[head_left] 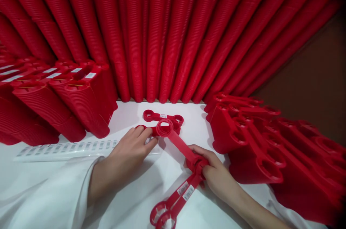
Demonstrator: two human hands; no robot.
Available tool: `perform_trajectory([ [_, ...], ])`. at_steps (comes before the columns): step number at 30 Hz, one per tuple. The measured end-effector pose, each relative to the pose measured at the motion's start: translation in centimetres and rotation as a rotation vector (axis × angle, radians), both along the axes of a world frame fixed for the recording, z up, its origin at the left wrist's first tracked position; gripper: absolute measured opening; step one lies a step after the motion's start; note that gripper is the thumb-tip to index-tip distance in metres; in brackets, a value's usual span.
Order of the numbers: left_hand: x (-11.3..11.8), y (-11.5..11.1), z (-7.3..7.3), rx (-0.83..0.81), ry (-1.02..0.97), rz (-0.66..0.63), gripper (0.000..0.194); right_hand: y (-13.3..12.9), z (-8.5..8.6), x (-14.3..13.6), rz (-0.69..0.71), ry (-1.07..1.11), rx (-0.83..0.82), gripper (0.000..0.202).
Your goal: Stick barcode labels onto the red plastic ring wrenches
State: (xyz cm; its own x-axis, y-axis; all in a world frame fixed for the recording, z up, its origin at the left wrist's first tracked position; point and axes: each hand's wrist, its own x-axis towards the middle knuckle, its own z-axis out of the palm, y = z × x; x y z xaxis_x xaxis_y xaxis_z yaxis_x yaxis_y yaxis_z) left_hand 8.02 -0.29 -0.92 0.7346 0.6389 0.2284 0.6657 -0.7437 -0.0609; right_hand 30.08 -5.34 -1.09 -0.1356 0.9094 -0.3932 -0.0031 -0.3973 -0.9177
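Observation:
My right hand (216, 173) is closed around the ring ends of several red plastic double-ring pieces (183, 146). They fan out from the grip. Two carry white barcode labels and slant toward the lower left; another reaches up to the left. My left hand (136, 146) has its fingers bent over the left end of a red double-ring strip (154, 130) on the white table, partly covered by the ring of a held piece. Just beyond it lies another red double-ring piece (156, 114) with a barcode label. The left fingertips are partly hidden.
A sheet of barcode labels (67, 151) lies left of my left hand. Bundled red stacks (86, 104) with labels stand at the left. Tall ribbed red stacks (162, 41) line the back. More red stacks (243, 139) stand at the right, near my right forearm.

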Motion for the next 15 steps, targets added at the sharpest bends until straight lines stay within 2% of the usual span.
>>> perform_trajectory([
  [5,0.0,-0.1,0.1,-0.108,-0.043,0.025,0.021,0.1,-0.1,0.0,-0.021,0.006,-0.006,0.028],
  [8,-0.2,-0.4,0.5,-0.25,-0.225,0.05,0.02,0.1,-0.1,0.0,-0.028,-0.004,-0.001,0.028],
  [11,0.2,-0.7,1.4,-0.483,-0.463,0.07,0.021,0.0,0.1,0.0,-0.028,-0.011,0.012,0.032],
  [15,1.9,-1.3,2.5,-0.929,-0.745,0.16,0.023,-0.3,0.7,-0.4,-0.027,-0.024,0.034,0.04],
])
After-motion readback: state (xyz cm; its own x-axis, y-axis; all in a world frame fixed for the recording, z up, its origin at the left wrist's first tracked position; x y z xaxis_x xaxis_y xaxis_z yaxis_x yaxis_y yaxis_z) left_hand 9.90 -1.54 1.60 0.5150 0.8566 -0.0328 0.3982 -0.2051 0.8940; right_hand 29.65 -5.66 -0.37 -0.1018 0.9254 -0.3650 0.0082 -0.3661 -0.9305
